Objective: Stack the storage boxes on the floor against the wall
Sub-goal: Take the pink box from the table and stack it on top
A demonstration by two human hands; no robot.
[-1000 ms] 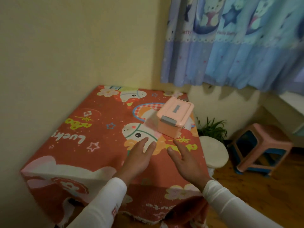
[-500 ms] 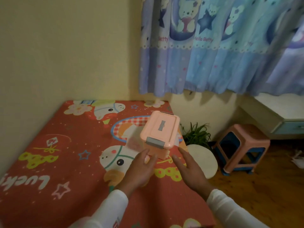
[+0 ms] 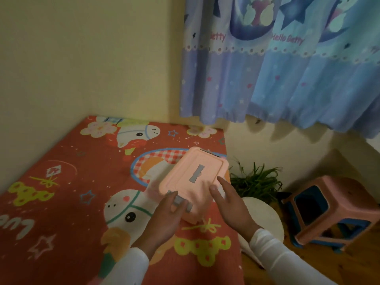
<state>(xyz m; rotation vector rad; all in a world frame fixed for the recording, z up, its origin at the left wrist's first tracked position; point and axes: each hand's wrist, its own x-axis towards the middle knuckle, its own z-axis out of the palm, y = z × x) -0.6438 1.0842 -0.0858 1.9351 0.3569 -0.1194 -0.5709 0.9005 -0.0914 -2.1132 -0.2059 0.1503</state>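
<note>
Both hands have closed in since half a second ago: left hand [image 3: 167, 214] now touches the pink box [image 3: 194, 182] at its near latch, right hand [image 3: 229, 208] at its right side. Box sits on the cartoon-cloth bench [image 3: 61, 192]. Fingers spread, not yet clamped. Step: pickup; next, squeeze and lift toward the floor.

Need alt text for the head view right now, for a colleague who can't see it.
Both hands reach the pink storage box on a red cartoon-print cloth: the left hand touches its grey front latch, the right hand its right side. A blue curtain, plant and pink stool lie beyond.
</note>
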